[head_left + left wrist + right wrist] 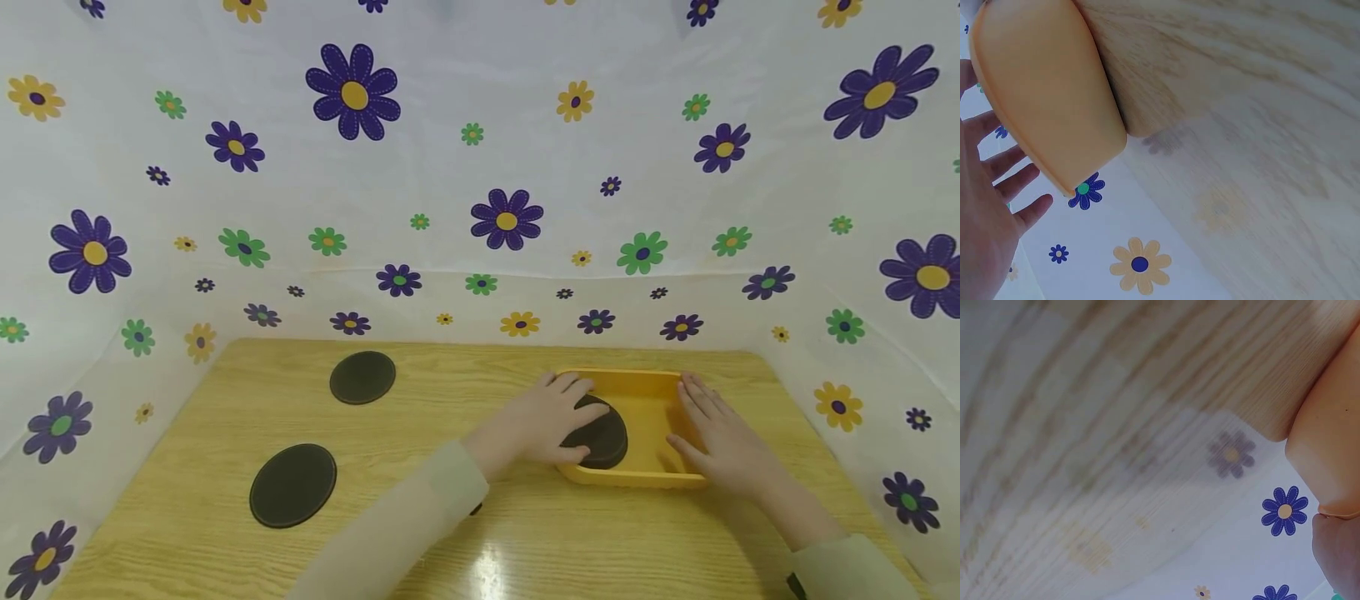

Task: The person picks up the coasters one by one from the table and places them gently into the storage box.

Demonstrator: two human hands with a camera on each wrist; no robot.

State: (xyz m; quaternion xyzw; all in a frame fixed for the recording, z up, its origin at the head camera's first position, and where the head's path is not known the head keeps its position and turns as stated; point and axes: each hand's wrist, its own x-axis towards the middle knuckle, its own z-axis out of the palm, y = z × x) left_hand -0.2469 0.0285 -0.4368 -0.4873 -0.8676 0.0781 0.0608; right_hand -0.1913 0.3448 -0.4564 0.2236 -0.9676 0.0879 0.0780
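Observation:
A yellow rectangular plastic tray (651,433) sits on the right part of the table. Inside it, against its left end, lies a dark round coaster (611,442) with a thick edge, like a small stack. My left hand (546,421) reaches over the tray's left wall with fingers spread, partly covering the coaster. In the left wrist view, its fingers (1013,164) are loosely extended along the rim. My right hand (723,446) rests at the tray's right wall, its fingers fairly straight along the rim and thumb over the inside. In the right wrist view, only a bit of that hand shows beside the tray.
Two black round coasters lie flat on the left of the wooden table (450,400), a far one (363,377) and a nearer one (293,486). White cloth (420,167) printed with flowers encloses the table at the back and both sides.

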